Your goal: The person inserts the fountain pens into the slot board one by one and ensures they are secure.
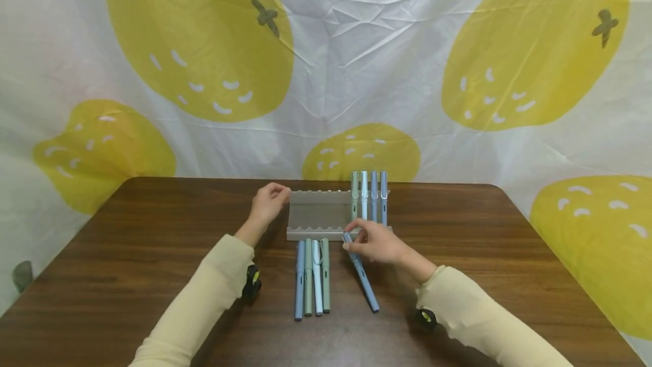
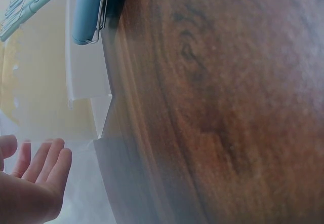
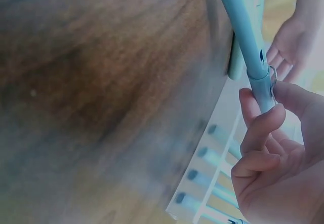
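Note:
My right hand (image 1: 374, 240) pinches a blue pen (image 1: 364, 279) by its capped end between thumb and fingers. The pen slants toward the table's front, and its clip shows in the right wrist view. My left hand (image 1: 267, 205) touches the upper left edge of a clear notched pen rack (image 1: 318, 211) with fairly straight fingers. On the rack's right side several capped pens stand leaning in the notches, among them a green pen (image 1: 355, 191) and a pale blue pen (image 1: 364, 194). Before the rack lies a row of several pens, with a blue pen (image 1: 299, 282) leftmost.
Everything stands on a dark brown wooden table (image 1: 178, 231). Behind it hangs a white cloth (image 1: 356, 67) printed with yellow fruit. The row of pens lies between my forearms, with its right end at a green pen (image 1: 326, 276).

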Available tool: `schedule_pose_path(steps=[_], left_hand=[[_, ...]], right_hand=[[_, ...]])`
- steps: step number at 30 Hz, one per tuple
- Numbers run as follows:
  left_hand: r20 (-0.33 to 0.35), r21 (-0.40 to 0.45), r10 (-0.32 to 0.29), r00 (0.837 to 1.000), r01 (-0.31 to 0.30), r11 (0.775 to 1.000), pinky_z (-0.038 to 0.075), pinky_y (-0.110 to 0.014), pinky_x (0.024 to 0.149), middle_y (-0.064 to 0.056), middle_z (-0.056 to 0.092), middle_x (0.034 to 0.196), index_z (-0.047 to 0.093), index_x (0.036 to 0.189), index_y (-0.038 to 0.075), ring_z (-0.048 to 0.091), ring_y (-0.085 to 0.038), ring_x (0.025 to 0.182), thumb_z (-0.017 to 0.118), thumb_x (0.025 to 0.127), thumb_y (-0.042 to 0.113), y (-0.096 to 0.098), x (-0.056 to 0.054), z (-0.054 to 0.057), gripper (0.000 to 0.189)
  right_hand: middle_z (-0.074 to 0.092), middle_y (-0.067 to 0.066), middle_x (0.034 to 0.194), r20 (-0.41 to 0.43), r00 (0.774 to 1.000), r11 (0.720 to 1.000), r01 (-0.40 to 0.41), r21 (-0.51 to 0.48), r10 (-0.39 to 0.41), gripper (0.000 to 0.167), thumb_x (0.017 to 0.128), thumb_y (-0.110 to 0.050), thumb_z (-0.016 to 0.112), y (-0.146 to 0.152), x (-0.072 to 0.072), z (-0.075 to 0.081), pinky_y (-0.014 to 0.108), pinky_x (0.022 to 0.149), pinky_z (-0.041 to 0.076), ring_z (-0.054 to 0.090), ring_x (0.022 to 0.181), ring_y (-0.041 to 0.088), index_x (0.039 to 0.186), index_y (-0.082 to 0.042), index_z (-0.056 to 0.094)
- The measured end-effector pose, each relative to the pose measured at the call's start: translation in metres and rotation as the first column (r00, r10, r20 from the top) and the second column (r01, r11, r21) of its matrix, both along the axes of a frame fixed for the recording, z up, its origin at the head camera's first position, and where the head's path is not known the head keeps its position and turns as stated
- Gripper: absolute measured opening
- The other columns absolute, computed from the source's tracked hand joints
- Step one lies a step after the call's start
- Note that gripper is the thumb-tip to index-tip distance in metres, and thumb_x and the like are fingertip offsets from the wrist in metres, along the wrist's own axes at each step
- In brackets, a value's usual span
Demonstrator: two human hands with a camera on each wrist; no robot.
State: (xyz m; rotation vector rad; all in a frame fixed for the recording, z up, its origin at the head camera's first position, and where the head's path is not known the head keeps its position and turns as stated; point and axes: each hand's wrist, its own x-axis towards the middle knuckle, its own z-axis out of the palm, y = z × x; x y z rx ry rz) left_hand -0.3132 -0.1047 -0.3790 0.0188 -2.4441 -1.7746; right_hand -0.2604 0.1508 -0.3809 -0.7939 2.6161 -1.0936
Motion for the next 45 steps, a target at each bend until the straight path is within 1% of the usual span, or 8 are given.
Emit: schedule_pose_path(steps=[5,22,28,31,35,39,42,45], left_hand=[[0.001,0.004,0.003,1.000,-0.003,1.000,0.046,-0.036,0.079,-0.019,0.060,0.102,0.056,0.100,-0.002,0.057,-0.027,0.095,0.053,0.089,0.017,0.001,0.000,0.000,0.022],[0.015,0.002,0.005,1.000,-0.005,1.000,0.046,-0.036,0.078,-0.020,0.060,0.103,0.056,0.100,-0.002,0.057,-0.027,0.094,0.052,0.090,0.016,0.001,-0.001,0.001,0.021],[0.011,0.004,0.011,1.000,-0.011,1.000,0.046,-0.036,0.078,-0.020,0.060,0.102,0.056,0.099,-0.003,0.058,-0.027,0.093,0.052,0.089,0.017,0.002,-0.001,0.001,0.022],[0.008,0.002,0.008,1.000,-0.008,1.000,0.046,-0.036,0.078,-0.020,0.060,0.102,0.056,0.099,-0.003,0.058,-0.027,0.093,0.052,0.089,0.017,0.002,0.000,0.001,0.023],[0.008,-0.003,0.004,1.000,-0.004,1.000,0.046,-0.036,0.078,-0.019,0.060,0.102,0.056,0.100,-0.003,0.057,-0.027,0.094,0.052,0.090,0.017,0.002,0.000,0.001,0.023],[0.008,-0.002,0.003,1.000,-0.003,1.000,0.046,-0.036,0.078,-0.019,0.060,0.102,0.056,0.100,-0.003,0.057,-0.026,0.094,0.052,0.090,0.017,0.001,0.000,0.002,0.023],[0.006,-0.001,0.003,1.000,-0.003,1.000,0.046,-0.035,0.078,-0.019,0.061,0.102,0.056,0.100,-0.003,0.057,-0.026,0.094,0.053,0.089,0.018,0.001,0.000,0.002,0.023],[0.007,-0.002,0.002,1.000,-0.002,1.000,0.046,-0.035,0.078,-0.019,0.061,0.102,0.056,0.100,-0.003,0.057,-0.026,0.094,0.052,0.090,0.018,0.000,0.000,0.002,0.023]], right_hand=[[0.058,0.002,0.071,0.031,0.999,0.999,0.018,-0.042,-0.017,0.032,0.083,-0.021,0.062,0.001,-0.001,0.003,0.031,0.043,0.047,0.052,0.048,0.017,0.110,-0.007,0.052],[0.062,0.002,0.070,0.012,1.000,0.991,0.007,-0.134,-0.006,0.031,0.085,-0.015,0.060,0.003,-0.007,0.016,0.033,0.043,0.045,0.046,0.040,0.019,0.112,-0.005,0.051],[0.063,0.010,0.075,0.024,0.999,0.986,0.038,-0.164,-0.035,0.030,0.086,-0.011,0.058,-0.002,0.003,0.037,0.036,0.045,0.044,0.049,0.048,0.038,0.113,-0.002,0.050],[0.062,0.013,0.076,0.032,0.999,0.982,0.046,-0.182,-0.041,0.029,0.086,-0.009,0.057,-0.003,0.006,0.045,0.035,0.044,0.042,0.049,0.049,0.037,0.113,-0.001,0.050],[0.062,0.008,0.074,0.003,0.998,0.980,0.055,-0.190,-0.055,0.029,0.086,-0.013,0.058,0.000,-0.006,0.037,0.032,0.042,0.041,0.049,0.045,0.027,0.113,-0.004,0.050],[0.063,0.003,0.073,-0.043,0.997,0.981,0.061,-0.184,-0.070,0.029,0.086,-0.017,0.059,0.003,-0.021,0.026,0.032,0.044,0.042,0.050,0.046,0.034,0.113,-0.009,0.051],[0.063,0.004,0.074,-0.042,0.996,0.981,0.069,-0.182,-0.078,0.029,0.086,-0.017,0.059,0.004,-0.025,0.026,0.032,0.044,0.041,0.051,0.050,0.041,0.113,-0.011,0.051],[0.064,0.005,0.076,-0.036,0.996,0.981,0.076,-0.181,-0.084,0.030,0.086,-0.017,0.058,0.003,-0.024,0.031,0.030,0.042,0.040,0.051,0.051,0.039,0.115,-0.009,0.050]])
